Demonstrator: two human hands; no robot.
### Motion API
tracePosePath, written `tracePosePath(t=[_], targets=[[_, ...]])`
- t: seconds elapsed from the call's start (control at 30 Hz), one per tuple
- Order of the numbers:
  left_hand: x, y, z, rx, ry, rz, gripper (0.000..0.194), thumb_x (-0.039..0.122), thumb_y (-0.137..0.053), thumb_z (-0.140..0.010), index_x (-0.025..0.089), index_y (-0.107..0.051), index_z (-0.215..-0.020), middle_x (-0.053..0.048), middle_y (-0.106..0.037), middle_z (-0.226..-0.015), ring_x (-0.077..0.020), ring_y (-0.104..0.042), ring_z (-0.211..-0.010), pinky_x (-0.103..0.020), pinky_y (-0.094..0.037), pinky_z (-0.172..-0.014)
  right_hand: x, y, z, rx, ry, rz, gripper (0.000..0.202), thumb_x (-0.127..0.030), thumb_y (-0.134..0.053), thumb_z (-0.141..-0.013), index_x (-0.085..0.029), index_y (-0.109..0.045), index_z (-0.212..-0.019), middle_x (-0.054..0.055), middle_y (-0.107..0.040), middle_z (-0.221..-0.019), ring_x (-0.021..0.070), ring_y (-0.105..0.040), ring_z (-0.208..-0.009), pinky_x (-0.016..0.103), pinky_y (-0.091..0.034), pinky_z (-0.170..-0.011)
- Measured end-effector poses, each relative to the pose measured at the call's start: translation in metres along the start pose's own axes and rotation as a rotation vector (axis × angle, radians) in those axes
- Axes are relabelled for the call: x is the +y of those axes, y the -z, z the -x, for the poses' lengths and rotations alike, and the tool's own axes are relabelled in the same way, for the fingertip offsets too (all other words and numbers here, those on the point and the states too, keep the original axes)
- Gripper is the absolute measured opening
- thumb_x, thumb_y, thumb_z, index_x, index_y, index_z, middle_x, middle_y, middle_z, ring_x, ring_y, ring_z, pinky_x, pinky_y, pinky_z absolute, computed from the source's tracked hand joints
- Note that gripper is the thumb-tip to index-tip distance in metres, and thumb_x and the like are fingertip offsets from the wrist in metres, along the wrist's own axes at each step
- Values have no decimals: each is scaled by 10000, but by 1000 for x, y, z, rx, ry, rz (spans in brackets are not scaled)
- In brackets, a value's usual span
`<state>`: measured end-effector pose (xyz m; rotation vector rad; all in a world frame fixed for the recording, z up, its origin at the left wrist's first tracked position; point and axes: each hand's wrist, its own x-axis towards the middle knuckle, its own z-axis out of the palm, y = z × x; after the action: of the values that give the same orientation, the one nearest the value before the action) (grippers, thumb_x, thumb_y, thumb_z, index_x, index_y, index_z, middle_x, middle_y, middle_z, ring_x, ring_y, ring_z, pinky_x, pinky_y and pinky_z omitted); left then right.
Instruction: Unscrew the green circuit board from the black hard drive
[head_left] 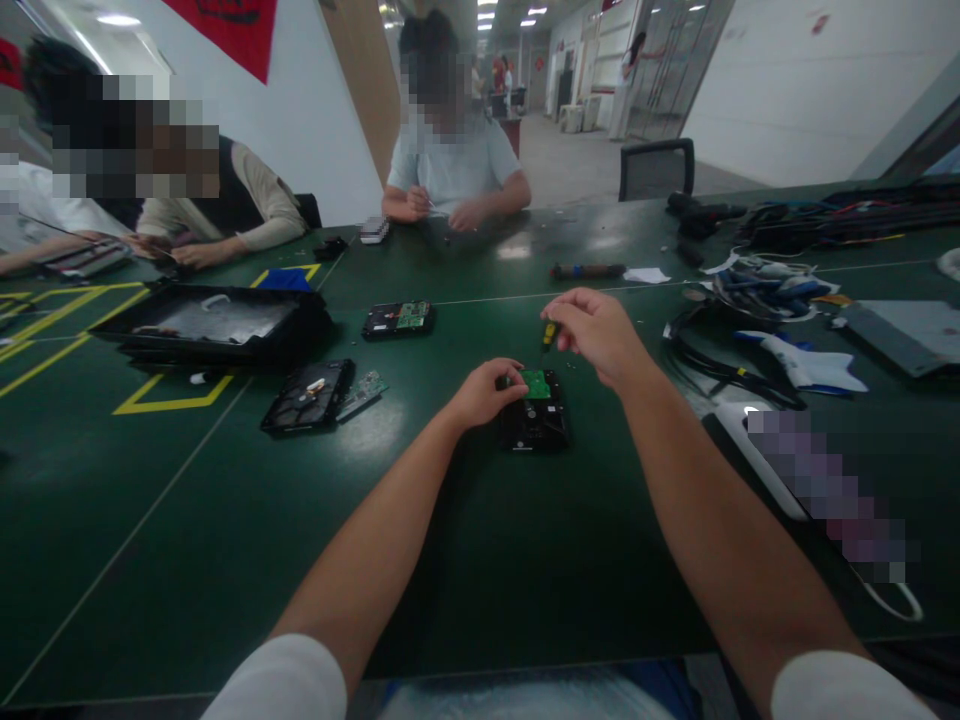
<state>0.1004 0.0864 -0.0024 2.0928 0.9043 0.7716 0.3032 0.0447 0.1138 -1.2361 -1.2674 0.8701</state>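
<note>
Screwdriver (pixel 550 337) near a hard drive (pixel 551 428)
I pinch it in my right hand (pixel 592 325); the hard drive lies on the green table (pixel 450 570), my left hand (pixel 486 393) bent over its left side, grip unclear from here.

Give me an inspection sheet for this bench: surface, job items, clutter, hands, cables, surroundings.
Surface: green table, yellow tape markings.
Job items: drive with green board; yellow-and-black tool.
Clutter: black tray, black case, loose circuit board and second drive, left; grey box, right.
Hands: left hand at the drive; right hand pinches the tool near the drive's far edge.
Cables: bundled cables, right.
Surroundings: people across the table; chair beyond.
</note>
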Motion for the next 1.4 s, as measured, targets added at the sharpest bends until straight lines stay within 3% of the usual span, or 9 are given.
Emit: tracePosePath(t=[0.13, 0.27, 0.47, 0.57, 0.7, 0.87, 1.0, 1.17, 1.4], targets=[[1, 0, 0, 1, 3, 10, 85, 290, -748, -894, 210, -720, -905, -89, -707, -1322, -256, -663, -1208, -475, -464, -1143, 0, -2, 1, -85, -15, -74, 156, -346, -660, -967, -203, -720, -950, 62, -764, -960, 72, -581, -488, 221, -331, -385], [3, 1, 1, -7, 9, 9, 75, 282, -739, -902, 209, -721, -911, -87, -702, -1330, -252, -656, -1223, -474, -458, -1149, 4, -1, 0, -119, 32, -76, 235, -428, -665, -986, -205, -739, -983, 53, -743, -913, 94, -628, -558, 221, -427, -459], [2, 0, 1, -8, -1, 8, 74, 281, -738, -905, 211, -716, -913, -88, -698, -1334, -257, -653, -1231, -481, -449, -1158, 8, 3, -4, 54, 37, 58, 268, -424, -835, -844, -201, -688, -816, 1, -665, -692, 96, -543, -555, 220, -399, -484], [1, 0, 0, -5, 9, 9, 72, 281, -741, -902, 215, -713, -909, -88, -699, -1334, -260, -652, -1233, -485, -449, -1158, 7, 2, -5, 88, -8, 43, 228, -356, -787, -879, -207, -636, -796, 8, -691, -716, 90, -547, -509, 224, -373, -448], [1, 0, 0, -4, -6, 2, 77, 289, -739, -902, 216, -713, -910, -88, -703, -1326, -258, -654, -1224, -484, -449, -1156, 4, 0, -3, -21, -19, -58, 130, -341, -661, -974, -214, -665, -947, 46, -759, -927, 68, -546, -452, 229, -302, -375], [1, 0, 0, -7, 7, 2, 89, 299, -739, -903, 215, -711, -905, -91, -704, -1324, -261, -657, -1219, -486, -459, -1145, 5, 2, -1, -91, 47, -50, 276, -475, -631, -1011, -217, -726, -1036, 50, -733, -953, 84, -625, -553, 218, -408, -442], [1, 0, 1, -4, -2, 9, 88, 296, -740, -902, 213, -711, -914, -95, -699, -1330, -263, -653, -1230, -487, -453, -1152, 10, 5, -4, -8, 69, 86, 296, -502, -716, -951, -208, -740, -942, 18, -681, -736, 103, -582, -553, 224, -400, -463], [1, 0, 1, -3, 0, 3, 90, 301, -740, -901, 217, -712, -913, -92, -704, -1325, -259, -652, -1233, -480, -453, -1154, 8, 4, -4, 100, 39, 151, 255, -413, -791, -888, -212, -655, -809, 11, -696, -742, 91, -550, -518, 236, -409, -469], [-2, -1, -1, -5, -1, 4, 82, 295, -742, -895, 219, -718, -913, -84, -702, -1331, -256, -651, -1242, -483, -444, -1164, 3, 0, 0, -69, 27, -17, 270, -482, -642, -1003, -219, -704, -1006, 57, -756, -1006, 64, -578, -496, 231, -355, -400]])
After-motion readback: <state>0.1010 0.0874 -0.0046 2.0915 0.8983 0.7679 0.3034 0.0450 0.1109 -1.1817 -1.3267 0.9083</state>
